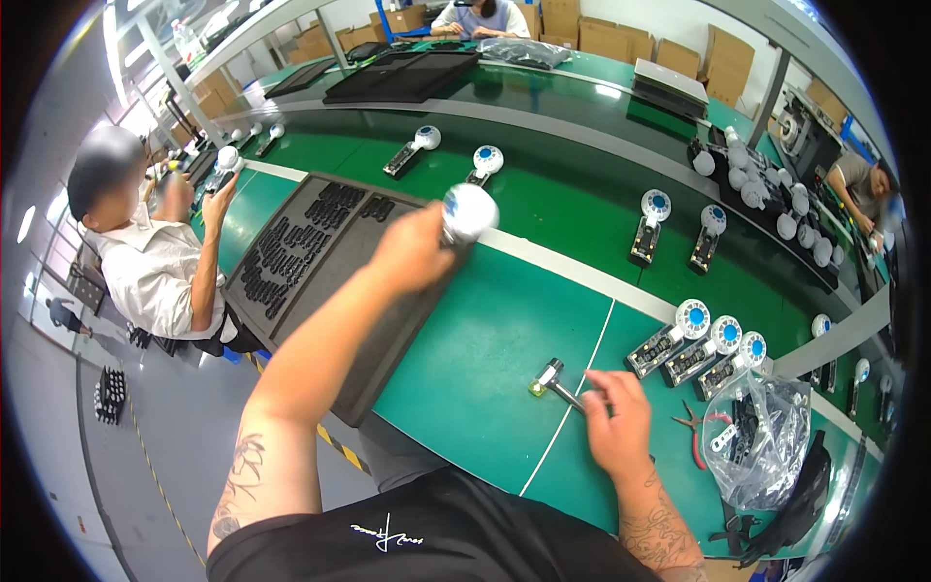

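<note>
My left hand (412,254) is raised over the right edge of a dark tray (373,359), closed around a device with a round white head (472,213). Its body is mostly hidden in my grip, and the head is slightly blurred. On the green bench, my right hand (618,422) has its thumb and fingers closed at the handle end of a small hammer (549,376). The hammer lies low over the bench, its dark head with a yellow-green face pointing away to the left. The tray holds many small black parts (281,262) in rows.
Three devices (693,354) with blue-centred heads lie side by side on the right. Red-handled pliers (695,436) and a clear plastic bag (766,436) of parts are nearer. More devices (649,228) sit on the green belt (572,228). A co-worker (155,257) works at left.
</note>
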`<action>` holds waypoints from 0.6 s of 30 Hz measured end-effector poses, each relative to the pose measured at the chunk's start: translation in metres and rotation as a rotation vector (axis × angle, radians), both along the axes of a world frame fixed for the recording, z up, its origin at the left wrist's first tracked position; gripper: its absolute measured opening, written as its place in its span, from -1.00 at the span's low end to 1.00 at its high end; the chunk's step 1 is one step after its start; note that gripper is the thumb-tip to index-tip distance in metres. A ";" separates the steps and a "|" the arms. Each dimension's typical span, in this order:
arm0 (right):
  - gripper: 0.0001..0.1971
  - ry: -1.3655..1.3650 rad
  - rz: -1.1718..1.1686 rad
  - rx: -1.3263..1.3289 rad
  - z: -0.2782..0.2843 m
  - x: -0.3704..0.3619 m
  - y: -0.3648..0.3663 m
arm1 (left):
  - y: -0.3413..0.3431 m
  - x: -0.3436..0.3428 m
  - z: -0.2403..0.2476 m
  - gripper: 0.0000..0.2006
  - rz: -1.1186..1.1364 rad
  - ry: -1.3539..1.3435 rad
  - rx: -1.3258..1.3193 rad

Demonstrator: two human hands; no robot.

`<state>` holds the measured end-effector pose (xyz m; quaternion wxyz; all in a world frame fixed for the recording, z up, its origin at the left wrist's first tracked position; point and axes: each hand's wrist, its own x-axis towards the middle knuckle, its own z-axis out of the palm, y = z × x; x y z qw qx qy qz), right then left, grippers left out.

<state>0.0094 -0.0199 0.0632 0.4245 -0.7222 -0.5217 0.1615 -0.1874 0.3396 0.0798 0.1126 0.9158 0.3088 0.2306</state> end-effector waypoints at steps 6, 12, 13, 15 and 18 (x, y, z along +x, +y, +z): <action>-0.58 1.599 0.128 -0.094 0.006 -0.011 -0.008 | -0.176 0.018 0.020 -0.89 -0.891 -0.136 0.235; -0.55 1.654 0.283 -0.179 -0.005 -0.015 -0.015 | -0.196 0.010 0.018 -0.86 -0.880 -0.138 0.310; -0.55 1.685 0.288 -0.195 -0.002 -0.015 -0.014 | -0.197 0.009 0.019 -0.85 -0.874 -0.132 0.309; -0.55 1.748 0.300 -0.226 0.004 -0.015 -0.012 | -0.199 0.006 0.019 -0.82 -0.861 -0.119 0.308; -0.54 1.758 0.304 -0.226 0.003 -0.015 -0.012 | -0.198 0.003 0.020 -0.78 -0.844 -0.139 0.214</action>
